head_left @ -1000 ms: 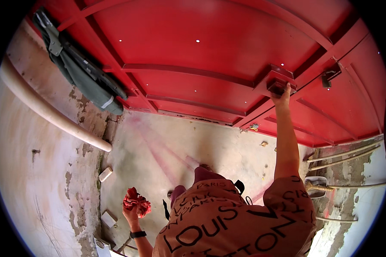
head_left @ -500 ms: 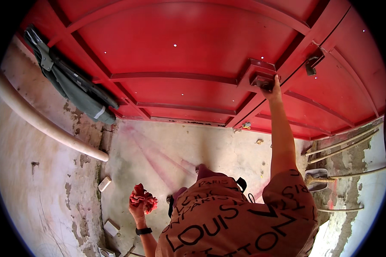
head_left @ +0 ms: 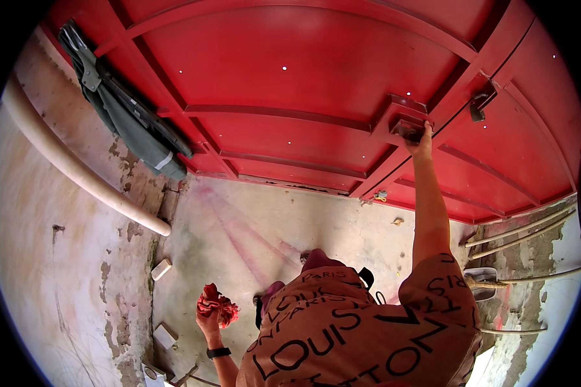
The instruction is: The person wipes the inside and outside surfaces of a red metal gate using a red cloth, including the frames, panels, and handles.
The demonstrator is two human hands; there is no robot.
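A crumpled red cloth (head_left: 218, 306) is bunched in my left hand (head_left: 208, 324), which is closed around it, low and away from the door. A dark band circles that wrist. My right arm stretches up to a red metal door (head_left: 252, 77). There my right hand (head_left: 421, 143) grips the side of a box-shaped lock housing (head_left: 408, 128) beside the seam between the two door leaves. One finger shows along the housing's edge; the rest are partly hidden. Right of the seam, a dark padlock (head_left: 478, 111) hangs in a recess on the other leaf.
A dark green folded umbrella-like bundle (head_left: 132, 122) hangs at the door's left. A pale pipe (head_left: 77, 168) runs along the left wall. Small blocks (head_left: 166, 335) lie on the floor by that wall. Long-handled tools and a dustpan (head_left: 484, 284) lean at the right wall.
The view has shifted slightly, so the door sits lower and further right. My right hand stays at the lock housing, and my left still holds the cloth.
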